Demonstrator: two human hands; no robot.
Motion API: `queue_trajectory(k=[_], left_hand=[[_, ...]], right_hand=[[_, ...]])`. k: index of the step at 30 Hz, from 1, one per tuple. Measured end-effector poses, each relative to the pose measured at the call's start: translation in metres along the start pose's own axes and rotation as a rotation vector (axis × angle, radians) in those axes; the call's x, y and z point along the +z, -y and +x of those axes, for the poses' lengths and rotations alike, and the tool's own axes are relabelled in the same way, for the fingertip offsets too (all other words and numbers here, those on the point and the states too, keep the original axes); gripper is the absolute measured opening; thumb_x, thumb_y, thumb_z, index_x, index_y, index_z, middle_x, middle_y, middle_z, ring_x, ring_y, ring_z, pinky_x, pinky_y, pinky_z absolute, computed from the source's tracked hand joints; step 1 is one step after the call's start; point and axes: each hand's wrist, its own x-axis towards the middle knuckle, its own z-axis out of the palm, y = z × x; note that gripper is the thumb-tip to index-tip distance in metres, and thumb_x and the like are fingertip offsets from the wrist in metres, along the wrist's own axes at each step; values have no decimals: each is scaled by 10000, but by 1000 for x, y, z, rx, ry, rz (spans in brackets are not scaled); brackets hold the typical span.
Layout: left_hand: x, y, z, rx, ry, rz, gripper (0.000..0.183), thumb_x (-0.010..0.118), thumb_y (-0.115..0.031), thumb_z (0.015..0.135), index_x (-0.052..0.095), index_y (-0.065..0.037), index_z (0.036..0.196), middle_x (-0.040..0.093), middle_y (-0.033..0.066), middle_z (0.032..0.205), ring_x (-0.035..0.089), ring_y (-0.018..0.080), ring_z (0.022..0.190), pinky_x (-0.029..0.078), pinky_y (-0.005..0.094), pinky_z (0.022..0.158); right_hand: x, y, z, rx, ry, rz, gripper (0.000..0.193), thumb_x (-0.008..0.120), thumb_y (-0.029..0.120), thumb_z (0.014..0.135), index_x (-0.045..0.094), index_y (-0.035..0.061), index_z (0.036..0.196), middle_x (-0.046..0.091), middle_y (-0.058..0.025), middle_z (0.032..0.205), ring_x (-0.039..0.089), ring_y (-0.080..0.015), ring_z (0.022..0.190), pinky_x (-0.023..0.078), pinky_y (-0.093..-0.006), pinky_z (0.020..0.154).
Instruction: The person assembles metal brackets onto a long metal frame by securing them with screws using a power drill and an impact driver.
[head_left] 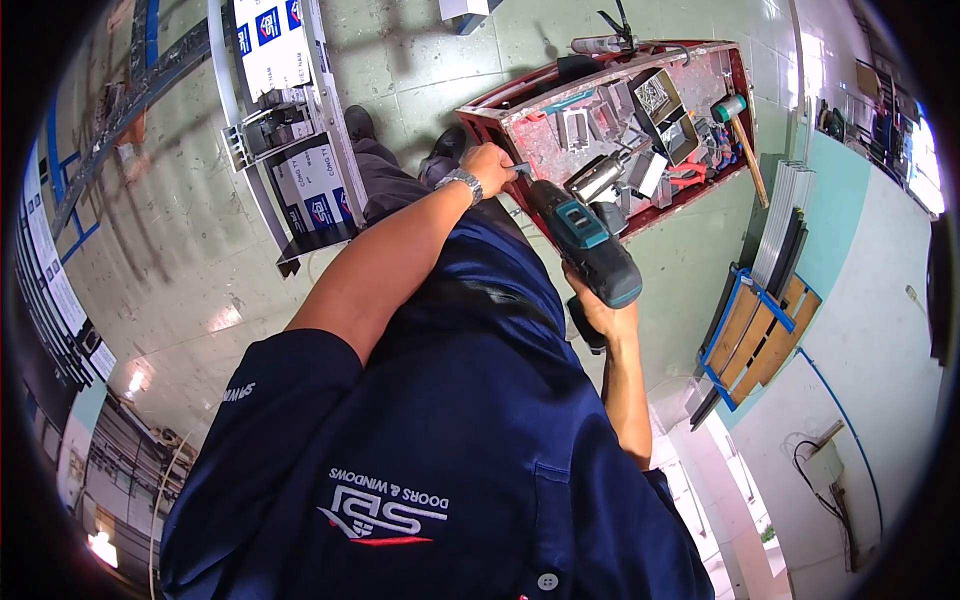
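My right hand (603, 318) is wrapped round the handle of a teal and black cordless drill (585, 235). The drill points away from me, its front end over the near left corner of a red-framed tool tray (690, 207). Beside the drill's nose, my left hand (488, 170) is closed in a pinch on a small grey piece (520, 169). Its exact kind is too small to tell. A metal watch sits on my left wrist.
In the tray are a box of screws (655, 95), metal parts and red-handled pliers (688, 178). A green-headed mallet (732, 108) hangs over its right side. To the left stands an aluminium frame (262, 150) with blue-and-white film. Metal profiles (785, 225) lean at the right wall.
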Motion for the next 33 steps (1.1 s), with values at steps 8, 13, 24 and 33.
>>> queue_trajectory(k=[8,13,24,33], left_hand=[[-2,-4,-4,70,-55,152,136,714,-112,868,756,16,887,744,122,746,733,185,663,575,317,660],[-2,-6,-6,114,-77,157,139,714,-128,861,765,0,879,745,117,740,734,186,667,565,321,673],[-3,-16,-11,23,-59,-12,110,694,-43,868,744,51,896,742,131,748,734,178,658,589,310,635],[-2,-16,-9,-28,-42,-87,118,699,-30,880,733,71,931,735,131,762,729,182,654,602,320,582]], right_hand=[[-10,7,16,40,42,17,406,778,234,799,680,56,1151,706,-179,1084,666,-346,1000,514,-420,908],[-13,10,22,71,23,-35,398,809,206,752,690,39,1093,710,-181,1037,672,-354,963,524,-423,889],[-24,23,34,84,84,79,396,780,148,752,673,33,1115,717,-170,1006,691,-304,930,531,-389,858],[-23,14,40,109,105,55,275,711,192,846,672,37,1070,665,-57,802,611,-180,712,512,-353,690]])
